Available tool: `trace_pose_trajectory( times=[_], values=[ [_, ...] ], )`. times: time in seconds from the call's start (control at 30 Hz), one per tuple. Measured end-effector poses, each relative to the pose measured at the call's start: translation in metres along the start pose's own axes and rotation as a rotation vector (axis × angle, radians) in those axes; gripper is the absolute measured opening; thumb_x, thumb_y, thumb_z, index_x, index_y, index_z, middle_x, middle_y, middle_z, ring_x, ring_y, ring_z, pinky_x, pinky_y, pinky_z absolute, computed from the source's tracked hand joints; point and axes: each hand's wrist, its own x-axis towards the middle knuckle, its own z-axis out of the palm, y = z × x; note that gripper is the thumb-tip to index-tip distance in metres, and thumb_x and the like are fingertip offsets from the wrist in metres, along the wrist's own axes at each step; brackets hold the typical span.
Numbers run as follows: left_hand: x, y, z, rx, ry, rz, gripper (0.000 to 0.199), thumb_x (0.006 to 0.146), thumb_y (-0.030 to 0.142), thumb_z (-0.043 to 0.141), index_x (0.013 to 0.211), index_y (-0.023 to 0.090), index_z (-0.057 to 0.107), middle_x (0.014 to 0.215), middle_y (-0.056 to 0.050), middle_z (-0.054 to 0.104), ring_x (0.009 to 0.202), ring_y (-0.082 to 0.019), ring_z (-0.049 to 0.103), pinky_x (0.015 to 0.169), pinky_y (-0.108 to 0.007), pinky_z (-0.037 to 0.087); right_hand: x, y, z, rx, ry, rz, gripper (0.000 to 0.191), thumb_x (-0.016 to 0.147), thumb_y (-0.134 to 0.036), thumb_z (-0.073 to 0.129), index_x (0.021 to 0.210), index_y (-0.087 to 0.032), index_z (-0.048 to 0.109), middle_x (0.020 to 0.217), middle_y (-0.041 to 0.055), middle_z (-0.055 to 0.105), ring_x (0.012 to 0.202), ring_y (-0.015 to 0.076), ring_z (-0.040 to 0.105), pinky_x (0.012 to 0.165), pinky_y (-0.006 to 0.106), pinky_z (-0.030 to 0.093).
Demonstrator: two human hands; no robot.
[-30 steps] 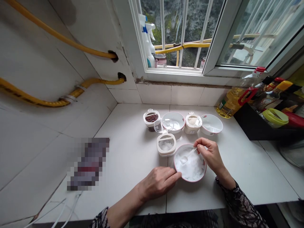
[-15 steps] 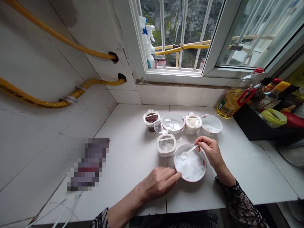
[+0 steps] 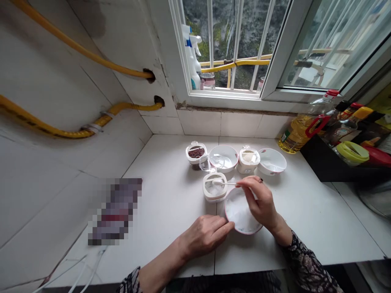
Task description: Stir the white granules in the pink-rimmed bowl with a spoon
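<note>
- R hand (image 3: 258, 201), right of centre, pinches white spoon (image 3: 229, 183) near handle end; L hand (image 3: 206, 236), lower centre, has fingertips at bowl rim, can't tell if gripping.
- Spoon: tip at tub's mouth, mid-frame. Prob. v. light, stiffish plastic; hold far handle end, keep level.
- Bowl (image 3: 240, 219) w/ white grains, lower centre-right: prob. hard, smooth, maybe breakable; take by rim.
- Open tub (image 3: 215, 196) just beside bowl, up-left of it, on bench (image 3: 165, 195): looks rigid, prob. light; hold side walls.
</note>
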Motion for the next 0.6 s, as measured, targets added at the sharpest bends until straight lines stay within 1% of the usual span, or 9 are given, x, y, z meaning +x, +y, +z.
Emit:
trace_pose_trajectory(
  times=[0.07,0.1,0.13,0.2,0.27,0.33,0.37,0.47,0.6],
  values=[
    [0.000,0.000,0.000,0.000,-0.001,-0.001,0.020,0.095,0.007,0.040,0.103,0.013,0.056,0.061,0.002,0.053,0.050,-0.011,0.048,0.045,-0.023,0.039,0.001,0.000,0.002,-0.117,-0.081,-0.192,0.031,0.091,-0.003,0.045,0.106,-0.022,0.064,0.088,0.0050,0.075,0.082,0.0198,0.068,0.084,0.039,0.048],
    [0.000,0.000,0.000,0.001,0.000,-0.002,0.020,0.094,0.006,0.040,0.103,0.013,0.056,0.061,0.003,0.053,0.050,-0.011,0.048,0.045,-0.023,0.039,0.002,-0.001,0.001,-0.150,-0.110,-0.241,0.033,0.090,-0.001,0.044,0.107,-0.021,0.063,0.088,0.0048,0.076,0.081,0.0196,0.068,0.085,0.041,0.048],
    [0.000,0.000,0.000,0.002,-0.003,-0.003,0.020,0.094,0.006,0.040,0.103,0.013,0.056,0.061,0.003,0.053,0.050,-0.011,0.048,0.045,-0.023,0.039,0.003,-0.001,0.000,-0.162,-0.118,-0.257,0.033,0.090,0.000,0.044,0.107,-0.021,0.063,0.088,0.0047,0.076,0.081,0.0194,0.068,0.086,0.041,0.047],
    [0.000,0.000,-0.001,0.003,-0.007,-0.002,0.020,0.095,0.006,0.039,0.103,0.013,0.057,0.062,0.002,0.053,0.050,-0.011,0.048,0.045,-0.023,0.039,0.005,-0.003,-0.005,-0.138,-0.076,-0.222,0.032,0.089,-0.001,0.046,0.107,-0.022,0.063,0.087,0.0043,0.075,0.080,0.0193,0.067,0.085,0.041,0.048],
    [0.001,0.000,-0.001,0.002,-0.010,0.003,0.021,0.096,0.006,0.038,0.104,0.012,0.057,0.062,0.002,0.054,0.051,-0.012,0.048,0.045,-0.024,0.039,0.005,-0.005,-0.012,-0.105,0.000,-0.147,0.028,0.089,-0.003,0.049,0.104,-0.023,0.063,0.082,0.0030,0.073,0.077,0.0196,0.065,0.082,0.040,0.048],
    [0.001,0.000,-0.002,0.000,-0.004,0.006,0.021,0.096,0.006,0.038,0.104,0.012,0.057,0.061,0.002,0.053,0.051,-0.012,0.047,0.045,-0.024,0.038,0.004,-0.004,-0.019,-0.116,0.056,-0.069,0.022,0.088,-0.005,0.051,0.095,-0.023,0.063,0.073,0.0015,0.069,0.073,0.0196,0.063,0.078,0.038,0.049],
    [0.001,-0.001,-0.002,-0.003,0.000,0.007,0.021,0.096,0.006,0.038,0.104,0.012,0.057,0.061,0.002,0.053,0.051,-0.012,0.047,0.045,-0.024,0.038,0.003,-0.003,-0.022,-0.133,0.062,-0.038,0.019,0.088,-0.007,0.052,0.090,-0.022,0.062,0.070,0.0010,0.067,0.071,0.0193,0.061,0.075,0.037,0.049],
    [0.001,-0.001,-0.001,-0.012,0.005,0.012,0.021,0.097,0.007,0.038,0.105,0.011,0.057,0.062,0.002,0.054,0.051,-0.011,0.047,0.045,-0.023,0.038,0.000,0.002,-0.024,-0.191,0.015,0.003,0.019,0.085,-0.007,0.050,0.080,-0.022,0.059,0.066,-0.0001,0.063,0.063,0.0172,0.058,0.071,0.035,0.047],
    [0.000,-0.001,-0.001,-0.015,0.003,0.014,0.021,0.097,0.007,0.039,0.105,0.010,0.057,0.063,0.001,0.054,0.051,-0.012,0.048,0.044,-0.025,0.038,-0.004,0.007,-0.018,-0.215,-0.078,0.001,0.020,0.081,-0.006,0.047,0.077,-0.022,0.059,0.063,-0.0020,0.062,0.058,0.0149,0.056,0.075,0.036,0.046]
  ],
)
